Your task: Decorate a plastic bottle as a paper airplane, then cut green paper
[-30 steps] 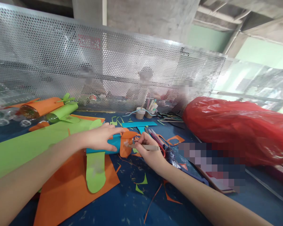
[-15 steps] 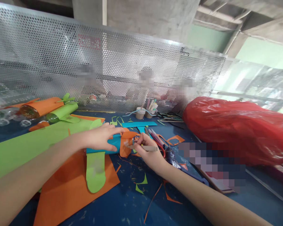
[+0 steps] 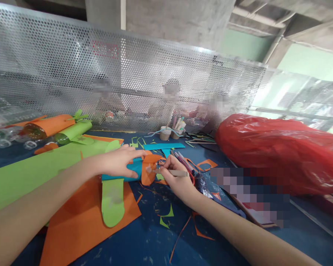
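My left hand (image 3: 122,160) is closed around a bottle wrapped in blue paper (image 3: 138,167), pressing it down as it lies on its side. A green rounded paper wing (image 3: 112,203) sticks out from it towards me. At its right end, an orange paper piece (image 3: 148,173) surrounds the clear neck. My right hand (image 3: 175,176) pinches a slim grey-beige pen (image 3: 179,173), its tip beside the orange piece; whether it touches is unclear. Beneath the wing lies an orange sheet (image 3: 94,225), next to a large green sheet (image 3: 44,166).
Paper-wrapped bottles (image 3: 55,125) lie at the back left. Cups with pens (image 3: 178,130) stand by the perforated metal screen (image 3: 150,70). A red plastic bag (image 3: 266,147) fills the right. Paper scraps (image 3: 166,216) and pens (image 3: 184,160) litter the blue tabletop (image 3: 144,240).
My right hand and the pen have shifted slightly to the right, away from the orange piece. My left hand keeps its hold on the bottle.
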`<state>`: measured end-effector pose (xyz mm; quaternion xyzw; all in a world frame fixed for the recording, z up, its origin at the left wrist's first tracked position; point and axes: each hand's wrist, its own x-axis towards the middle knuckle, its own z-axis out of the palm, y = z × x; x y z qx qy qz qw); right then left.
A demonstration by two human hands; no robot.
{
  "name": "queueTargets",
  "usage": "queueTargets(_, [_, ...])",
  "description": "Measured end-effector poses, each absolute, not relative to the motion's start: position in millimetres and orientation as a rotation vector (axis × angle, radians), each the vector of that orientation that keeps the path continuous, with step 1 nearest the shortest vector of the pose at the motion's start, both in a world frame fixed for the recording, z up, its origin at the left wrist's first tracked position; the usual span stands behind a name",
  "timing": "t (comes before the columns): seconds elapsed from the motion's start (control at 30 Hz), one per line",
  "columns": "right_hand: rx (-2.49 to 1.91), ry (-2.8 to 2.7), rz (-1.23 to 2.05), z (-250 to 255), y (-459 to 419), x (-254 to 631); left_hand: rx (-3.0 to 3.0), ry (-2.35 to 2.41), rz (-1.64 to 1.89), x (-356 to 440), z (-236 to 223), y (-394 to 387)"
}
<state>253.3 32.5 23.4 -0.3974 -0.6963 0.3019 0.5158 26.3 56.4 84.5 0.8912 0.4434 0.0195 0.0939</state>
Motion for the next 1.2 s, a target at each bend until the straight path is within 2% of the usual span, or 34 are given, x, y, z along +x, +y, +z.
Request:
queueTargets(0.23, [-0.913,-1.609,0.838,26.2,28.8,252.6,2.63,1.294,0.092,24.2,81.8,58.6])
queueTargets(1.2, [-0.935,-1.619,0.789,19.1,35.4,253.1,2.639,1.305,0.081,23.6,81.3,58.7])
